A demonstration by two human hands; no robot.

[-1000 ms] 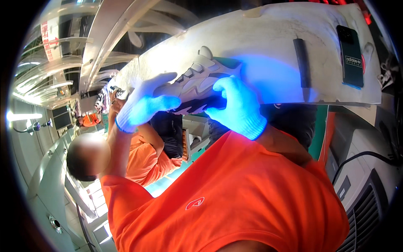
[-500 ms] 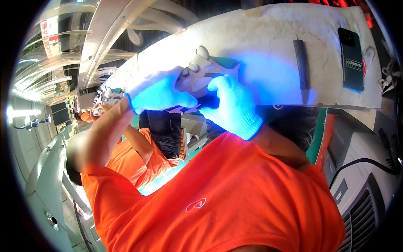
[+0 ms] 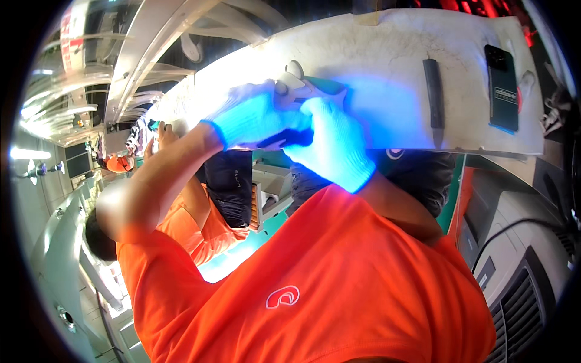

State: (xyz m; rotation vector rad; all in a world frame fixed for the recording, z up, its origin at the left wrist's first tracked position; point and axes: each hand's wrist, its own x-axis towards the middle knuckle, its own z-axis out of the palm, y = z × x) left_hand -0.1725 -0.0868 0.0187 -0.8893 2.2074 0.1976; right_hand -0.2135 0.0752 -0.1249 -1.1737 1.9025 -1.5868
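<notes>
Since the earlier frames, the left hand point(image 3: 257, 115) had moved rightward over the shoe point(image 3: 305, 91), covering more of it and nearly meeting the right hand point(image 3: 333, 142). Both hands, partly curled, gripped the shoe at the table's point(image 3: 387, 54) near edge.

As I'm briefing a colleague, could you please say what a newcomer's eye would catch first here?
Probably the blue-lit gloved left hand and right hand, on a pale shoe near the upper middle. The orange shirt filling the lower middle comes next, then the dark phone on the pale table at upper right.
</notes>
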